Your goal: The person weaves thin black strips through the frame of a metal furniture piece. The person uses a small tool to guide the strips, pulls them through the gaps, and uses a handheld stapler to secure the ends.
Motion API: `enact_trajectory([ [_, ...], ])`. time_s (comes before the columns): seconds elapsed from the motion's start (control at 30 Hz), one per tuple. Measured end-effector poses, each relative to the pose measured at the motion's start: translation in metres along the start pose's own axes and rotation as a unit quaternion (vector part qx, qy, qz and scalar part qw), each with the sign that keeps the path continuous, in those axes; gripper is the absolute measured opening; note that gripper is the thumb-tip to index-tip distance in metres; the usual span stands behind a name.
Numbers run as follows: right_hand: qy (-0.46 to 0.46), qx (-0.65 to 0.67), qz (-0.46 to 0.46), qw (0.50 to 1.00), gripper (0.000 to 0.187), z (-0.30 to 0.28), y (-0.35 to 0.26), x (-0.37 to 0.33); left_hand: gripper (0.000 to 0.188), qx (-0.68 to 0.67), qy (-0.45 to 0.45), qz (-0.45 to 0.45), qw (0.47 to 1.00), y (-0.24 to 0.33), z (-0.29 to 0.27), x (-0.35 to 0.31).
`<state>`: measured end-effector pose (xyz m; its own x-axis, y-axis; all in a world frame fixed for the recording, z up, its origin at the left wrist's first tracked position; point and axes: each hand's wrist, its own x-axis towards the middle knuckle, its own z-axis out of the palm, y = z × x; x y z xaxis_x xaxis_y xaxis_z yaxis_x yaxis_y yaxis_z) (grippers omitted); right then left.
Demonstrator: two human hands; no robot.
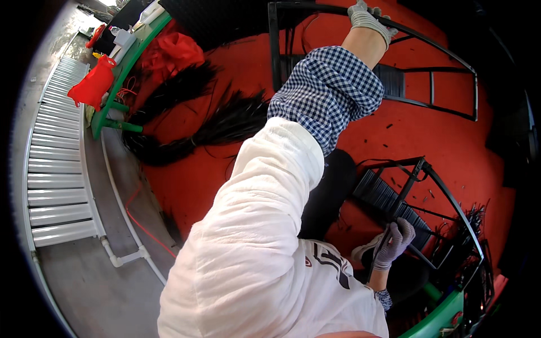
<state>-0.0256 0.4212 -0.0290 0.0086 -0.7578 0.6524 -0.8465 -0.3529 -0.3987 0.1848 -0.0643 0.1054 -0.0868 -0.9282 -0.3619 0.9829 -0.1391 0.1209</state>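
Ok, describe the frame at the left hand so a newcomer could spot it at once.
On the red floor, look toward the picture's top right, where the gloved left hand is at the top of a black metal frame. Unlike the second frame beside the right hand, this one is farther from the person's body.

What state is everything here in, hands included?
Upper frame: partly covered with black strips
Lower frame: likewise partly covered
Left hand: gloved, at upper frame
Right hand: gloved, curled, by lower frame
Black strands: bundled, lying loose-ended
Red floor: scrap-strewn
Red plastic: crumpled
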Motion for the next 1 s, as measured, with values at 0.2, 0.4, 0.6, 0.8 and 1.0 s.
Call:
enact_trajectory([
  [0.2, -0.010, 0.011, -0.003, 1.000, 0.032, -0.002, 0.001, 0.000, 0.041, -0.008, 0.083, 0.008, 0.997, -0.018, -0.065, 0.007],
  [0.4, -0.013, 0.014, 0.001, 1.000, 0.028, -0.003, 0.000, -0.001, 0.024, -0.021, 0.088, 0.004, 0.996, -0.037, -0.100, 0.015],
  [0.6, -0.021, 0.029, 0.015, 0.999, 0.028, -0.004, -0.001, 0.000, 0.021, 0.157, 0.051, -0.012, 0.986, -0.011, -0.110, -0.014],
  [0.8, -0.026, 0.030, 0.012, 0.999, 0.029, -0.006, -0.002, 0.001, 0.035, 0.656, -0.190, 0.455, 0.571, 0.093, -0.135, -0.066],
  [1.0, -0.029, 0.033, 0.013, 0.999, 0.028, -0.006, -0.003, 0.003, 0.082, 0.793, 0.134, 0.448, 0.391, 0.178, -0.185, -0.017],
])
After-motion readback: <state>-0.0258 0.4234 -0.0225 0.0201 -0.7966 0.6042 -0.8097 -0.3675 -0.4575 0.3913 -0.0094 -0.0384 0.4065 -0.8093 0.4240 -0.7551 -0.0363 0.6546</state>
